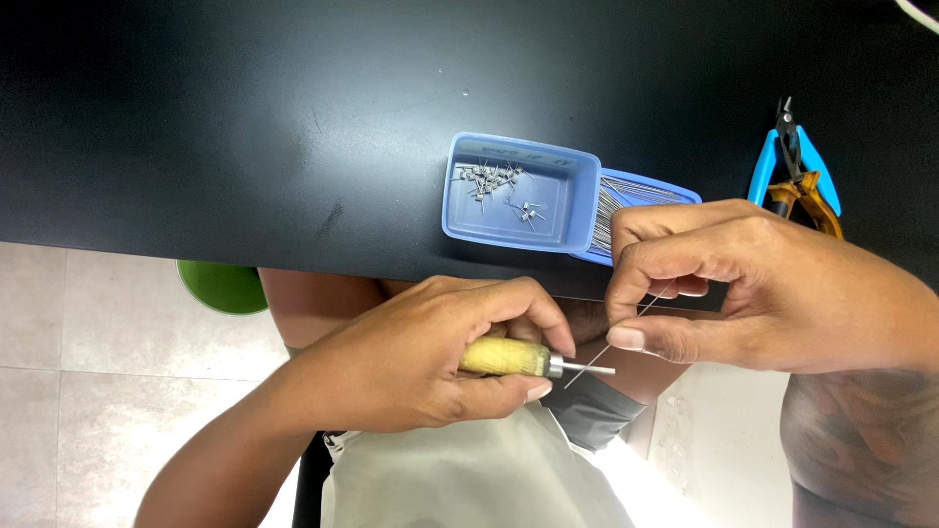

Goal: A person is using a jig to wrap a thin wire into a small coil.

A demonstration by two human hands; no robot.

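My left hand (421, 362) is closed around a small tool with a yellow handle (504, 357) and a thin metal shaft (587, 369) that points right. My right hand (724, 284) pinches a thin straight wire (626, 328) between thumb and fingers; the wire slants down to the tool's shaft and crosses it. Both hands hover in front of the near edge of a black table (245, 127), above my lap. Just behind them a blue tray (577, 196) holds several small coiled wire pieces (494, 181).
A second blue tray (675, 191) with several straight wires (616, 205) lies under the first, partly hidden by my right hand. Blue-handled pliers (794, 161) and an orange-handled tool (812, 200) lie at the right. A green round object (223, 286) sits on the tiled floor.
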